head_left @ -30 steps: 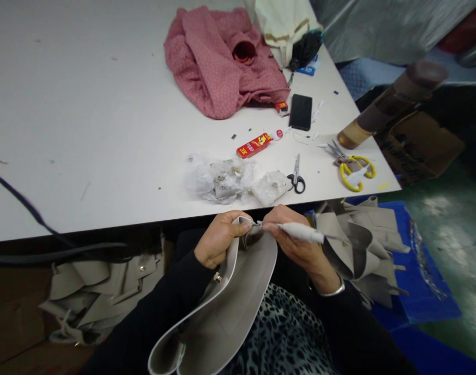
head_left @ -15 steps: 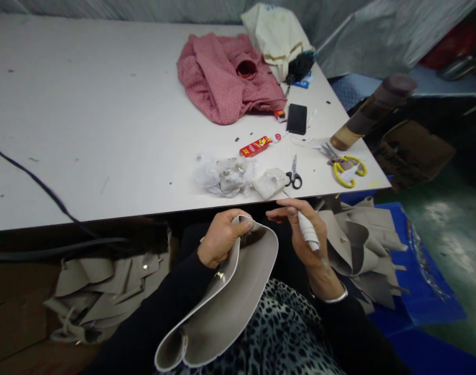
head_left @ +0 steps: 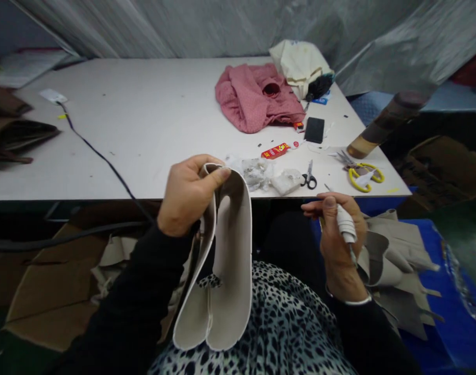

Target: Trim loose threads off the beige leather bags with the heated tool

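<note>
My left hand (head_left: 187, 194) is closed on the top fold of a beige leather bag piece (head_left: 226, 271), holding it upright over my lap so it hangs down in two curved flaps. My right hand (head_left: 335, 229) is closed on a thin tool with a white wrapped handle (head_left: 345, 224), its metal tip pointing up toward the table edge. The two hands are apart, with the tool clear of the leather.
A white table (head_left: 144, 135) carries a pink cloth (head_left: 257, 96), a black phone (head_left: 314, 129), a red glue tube (head_left: 275, 151), plastic bags of hardware (head_left: 267, 174), black scissors (head_left: 309, 177), yellow snips (head_left: 361, 174) and a black cable (head_left: 101, 156). Beige leather pieces (head_left: 394, 260) lie on a blue crate at right.
My left hand has lifted the leather piece up and to the left, turning it upright. My right hand drew the tool away from the leather to the right. The camera tilted up.
</note>
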Available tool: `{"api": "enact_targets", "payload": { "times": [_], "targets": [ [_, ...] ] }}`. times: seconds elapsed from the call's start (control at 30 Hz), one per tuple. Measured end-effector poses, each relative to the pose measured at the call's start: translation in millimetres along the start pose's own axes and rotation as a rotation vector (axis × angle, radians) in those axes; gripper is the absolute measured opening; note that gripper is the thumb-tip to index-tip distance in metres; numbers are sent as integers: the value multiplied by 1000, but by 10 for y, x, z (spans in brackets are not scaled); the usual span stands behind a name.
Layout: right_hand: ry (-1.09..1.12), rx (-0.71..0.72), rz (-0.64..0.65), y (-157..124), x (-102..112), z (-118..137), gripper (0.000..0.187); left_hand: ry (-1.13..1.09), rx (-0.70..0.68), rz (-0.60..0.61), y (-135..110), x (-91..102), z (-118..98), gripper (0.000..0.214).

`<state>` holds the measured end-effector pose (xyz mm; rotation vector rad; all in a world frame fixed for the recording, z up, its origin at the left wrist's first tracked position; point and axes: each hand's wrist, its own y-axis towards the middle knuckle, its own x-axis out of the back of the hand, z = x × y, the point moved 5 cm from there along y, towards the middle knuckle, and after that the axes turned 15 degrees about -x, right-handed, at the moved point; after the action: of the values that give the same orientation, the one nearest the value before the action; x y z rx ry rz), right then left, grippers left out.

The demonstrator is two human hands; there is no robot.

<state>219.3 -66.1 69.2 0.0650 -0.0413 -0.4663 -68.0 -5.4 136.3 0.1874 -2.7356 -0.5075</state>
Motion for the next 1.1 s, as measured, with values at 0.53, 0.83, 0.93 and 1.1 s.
{"api": "enact_targets", "payload": {
  "times": [0.53, 0.83, 0.93, 1.1],
  "targets": [
    [-113, -138, 342, -262, -165, -282, 22, 367, 69, -334, -993, 717, 520, 14],
    [-433, 148, 431, -510, -424, -398, 24, 524, -4, -307, -1065, 683, 271, 17],
    [-611, 237, 462, -449, -571, -386, 23, 510, 3, -317, -1067, 695, 302, 17],
    [-947, 303, 458, -453, -847, -342, 18, 470, 14, -314, -1100, 680, 300, 19]
  ]
}}
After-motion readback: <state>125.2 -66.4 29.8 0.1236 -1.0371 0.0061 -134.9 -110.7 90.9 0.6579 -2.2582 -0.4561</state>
